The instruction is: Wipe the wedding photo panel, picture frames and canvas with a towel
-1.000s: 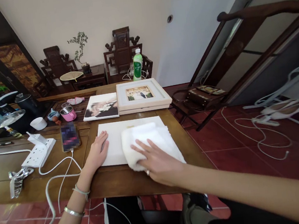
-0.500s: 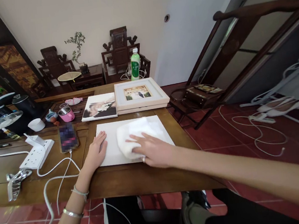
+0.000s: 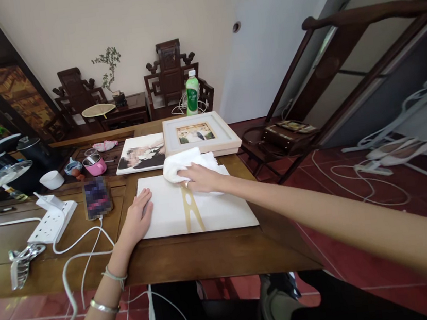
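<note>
While the left hand (image 3: 139, 216) lies flat with its fingers extended over the left edge of the white board (image 3: 165, 207), the right hand (image 3: 196, 178) has its fingers bunched around the white cloth (image 3: 182, 159) at the board's far edge. The step in hand looks like wiping the board's upper face, with the left hand bracing it; carrying on would call for light, even pressure and care around the tan A-shaped piece (image 3: 187, 211) on that face. The board rests flat on the wooden table (image 3: 217, 253), its face pale and plain apart from that piece, whose two legs point toward the near edge; whether it is a raised strut or a flat mark, I cannot tell. The cloth looks soft and thick, with a rounded fold on its left. Beyond the board is the framed picture (image 3: 194, 132); whether the cloth touches it is unclear.
</note>
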A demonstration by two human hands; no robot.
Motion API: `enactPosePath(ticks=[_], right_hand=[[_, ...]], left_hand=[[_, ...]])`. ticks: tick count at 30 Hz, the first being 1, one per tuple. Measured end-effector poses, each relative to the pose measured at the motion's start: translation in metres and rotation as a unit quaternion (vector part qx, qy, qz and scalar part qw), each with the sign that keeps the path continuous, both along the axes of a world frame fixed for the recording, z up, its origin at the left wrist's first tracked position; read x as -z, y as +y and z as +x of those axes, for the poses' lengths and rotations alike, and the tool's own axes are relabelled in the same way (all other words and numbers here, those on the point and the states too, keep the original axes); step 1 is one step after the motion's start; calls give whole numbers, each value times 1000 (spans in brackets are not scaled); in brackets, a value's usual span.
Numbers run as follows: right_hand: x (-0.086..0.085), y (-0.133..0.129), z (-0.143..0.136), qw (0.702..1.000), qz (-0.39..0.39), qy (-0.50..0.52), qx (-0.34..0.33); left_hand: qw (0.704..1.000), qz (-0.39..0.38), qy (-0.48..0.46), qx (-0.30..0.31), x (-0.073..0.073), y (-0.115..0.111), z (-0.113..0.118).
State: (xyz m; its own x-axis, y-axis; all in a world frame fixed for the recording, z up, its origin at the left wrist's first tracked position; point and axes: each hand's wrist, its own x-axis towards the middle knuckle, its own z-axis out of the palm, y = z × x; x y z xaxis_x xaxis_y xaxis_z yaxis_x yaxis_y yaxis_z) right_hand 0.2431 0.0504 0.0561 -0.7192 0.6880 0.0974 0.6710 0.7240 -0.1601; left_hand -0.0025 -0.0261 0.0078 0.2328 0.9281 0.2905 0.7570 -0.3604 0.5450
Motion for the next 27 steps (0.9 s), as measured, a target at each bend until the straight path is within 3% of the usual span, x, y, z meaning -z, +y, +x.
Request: enactPosePath(ticks=[6,18,22,27], right_hand=[[6,-47,-8,999,21,-34,-9],[-7,-157,-23,988,-68,-106,-93],[-14,-154,-31,985,-73,-116,-108],[-17,-99,-34,988,-59,-120,-76]], left_hand=[[1000,-3,11,-1,1,0,0],[999,-15,36,14,8,3,-4],[999,-11,39,7,7,3,-4],[999,-21,34,2,6,2,-4]])
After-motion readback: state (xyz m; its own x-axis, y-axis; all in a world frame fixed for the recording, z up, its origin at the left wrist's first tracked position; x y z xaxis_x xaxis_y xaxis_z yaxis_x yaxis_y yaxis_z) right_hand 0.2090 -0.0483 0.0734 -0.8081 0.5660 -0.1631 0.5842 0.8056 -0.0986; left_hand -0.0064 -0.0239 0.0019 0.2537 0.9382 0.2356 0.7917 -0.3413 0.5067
